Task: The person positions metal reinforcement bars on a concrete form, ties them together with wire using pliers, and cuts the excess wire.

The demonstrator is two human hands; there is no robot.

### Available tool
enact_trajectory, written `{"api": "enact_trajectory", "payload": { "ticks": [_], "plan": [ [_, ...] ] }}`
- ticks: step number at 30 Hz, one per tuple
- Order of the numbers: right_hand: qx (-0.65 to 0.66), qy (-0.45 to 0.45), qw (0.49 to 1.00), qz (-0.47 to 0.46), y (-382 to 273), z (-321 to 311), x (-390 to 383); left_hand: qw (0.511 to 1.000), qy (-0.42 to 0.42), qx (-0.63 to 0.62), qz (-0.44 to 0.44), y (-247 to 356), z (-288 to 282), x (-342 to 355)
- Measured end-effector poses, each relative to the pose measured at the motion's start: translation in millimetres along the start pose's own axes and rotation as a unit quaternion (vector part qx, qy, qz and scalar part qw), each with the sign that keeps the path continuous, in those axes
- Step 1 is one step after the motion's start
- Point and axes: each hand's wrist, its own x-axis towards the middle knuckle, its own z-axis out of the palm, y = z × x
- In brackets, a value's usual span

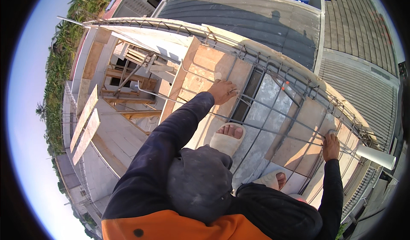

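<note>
Several steel rebars (282,115) over plywood (213,59), our left hand (223,92) grasping one, our right hand (330,147) touching them, its fingers' closure unclear

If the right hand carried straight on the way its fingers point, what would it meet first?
Probably the steel bar cage along the outer edge, ahead of the right hand. Depth is unclear, so it might pass above the cage.
</note>
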Motion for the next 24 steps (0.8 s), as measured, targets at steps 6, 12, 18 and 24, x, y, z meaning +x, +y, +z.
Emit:
{"api": "enact_trajectory", "payload": {
  "ticks": [6,12,18,24],
  "plan": [
    [0.015,-0.01,1.0,-0.004,-8.9,-5.9,12.8,0.987,0.153,0.046,-0.021,-1.1,-3.3,-0.3],
    [-0.003,0.013,1.0,0.017,1.7,5.5,13.7,0.923,0.327,0.005,-0.204,-64.3,-11.7,-28.1],
    [0.004,-0.015,1.0,0.026,-5.2,3.8,17.7,0.711,0.358,-0.473,-0.377,-146.1,-30.2,-34.5],
    [-0.003,-0.022,1.0,0.013,-5.5,-6.0,21.3,0.567,0.356,-0.649,-0.362,-133.9,-36.9,-14.3]
  ]
}}
